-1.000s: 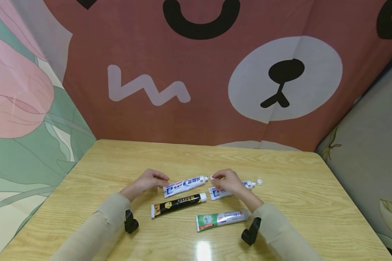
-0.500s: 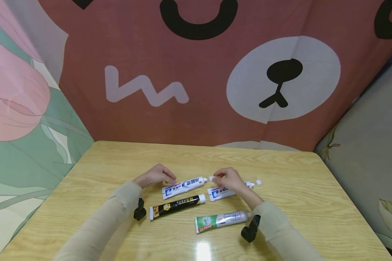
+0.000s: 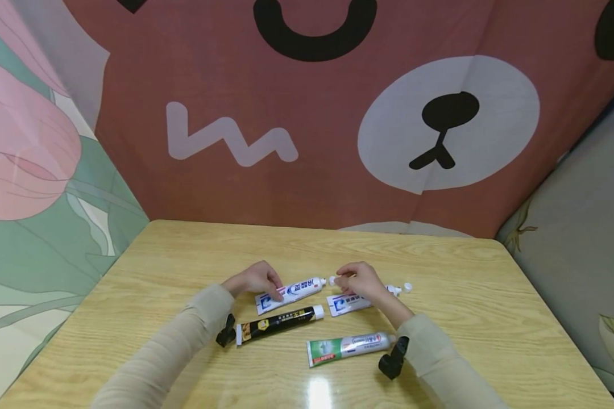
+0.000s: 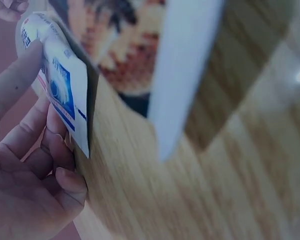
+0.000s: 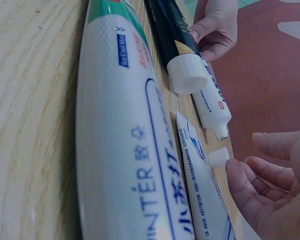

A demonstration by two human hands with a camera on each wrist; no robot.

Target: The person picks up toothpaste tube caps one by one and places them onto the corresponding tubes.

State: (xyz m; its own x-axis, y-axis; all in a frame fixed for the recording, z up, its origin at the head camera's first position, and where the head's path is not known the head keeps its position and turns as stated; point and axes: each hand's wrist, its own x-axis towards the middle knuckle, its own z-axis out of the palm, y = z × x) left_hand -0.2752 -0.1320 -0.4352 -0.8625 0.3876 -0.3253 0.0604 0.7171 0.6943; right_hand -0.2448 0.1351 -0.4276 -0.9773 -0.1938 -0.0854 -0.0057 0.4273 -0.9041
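My left hand (image 3: 259, 277) pinches the flat-end half of an uncapped white and blue toothpaste tube (image 3: 305, 288); in the left wrist view its thumb lies across the printed face, fingers behind. Just beyond that tube's nozzle, a small white cap (image 5: 219, 157) sits on the table. My right hand (image 3: 362, 283) is beside this cap, its fingers loosely bent and fingertips right at it, not closed round it. Below the right hand lies a second uncapped white and blue toothpaste tube (image 3: 344, 305), partly hidden by hand and wrist. Its nozzle points toward another white cap (image 3: 407, 287).
Nearer on the wooden table (image 3: 225, 375) lie a black toothpaste tube (image 3: 280, 323) with its white cap on and a green and silver toothpaste tube (image 3: 350, 345). Both wrists carry black cameras. A cloth printed with a bear (image 3: 327, 142) hangs behind the table.
My left hand has moved right along the first tube, from its flat end toward its middle, and now pinches it. The right hand stays by the cap almost unmoved.
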